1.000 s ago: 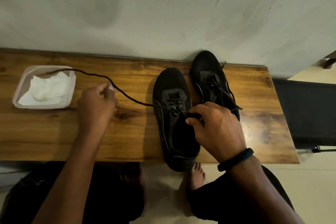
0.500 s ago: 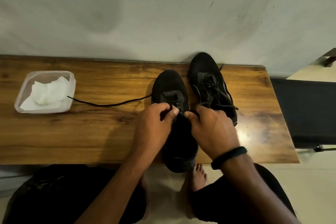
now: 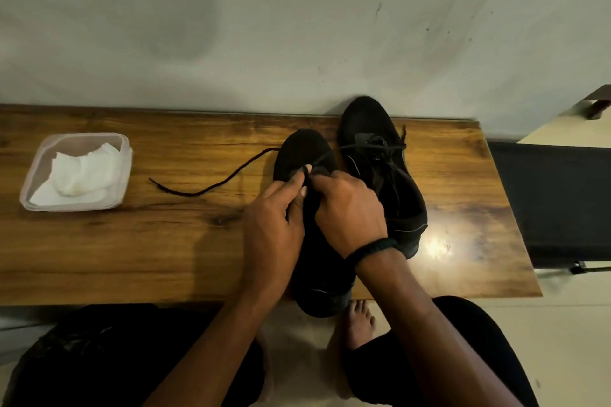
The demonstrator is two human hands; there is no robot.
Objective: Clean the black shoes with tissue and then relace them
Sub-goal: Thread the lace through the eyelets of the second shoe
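Note:
Two black shoes stand side by side on the wooden table (image 3: 132,241), toes toward the wall. The near shoe (image 3: 302,149) lies under both hands, its heel hanging over the front edge. The far shoe (image 3: 380,155) to its right is laced. My left hand (image 3: 274,221) pinches the black lace (image 3: 211,188) at the near shoe's eyelets. My right hand (image 3: 347,208), a dark band on its wrist, grips the same lace beside it. One loose lace end trails left across the wood; another strand runs right over the far shoe.
A clear plastic tub (image 3: 124,172) holding white tissue (image 3: 79,172) sits at the table's left. A pale wall runs behind the table. A dark chair seat (image 3: 549,201) stands right of the table. My bare foot (image 3: 358,324) rests on the floor below the near shoe.
My left hand let go of the stretched lace out at the left and came to the near shoe's eyelets beside my right hand. The loose lace end now lies slack on the table.

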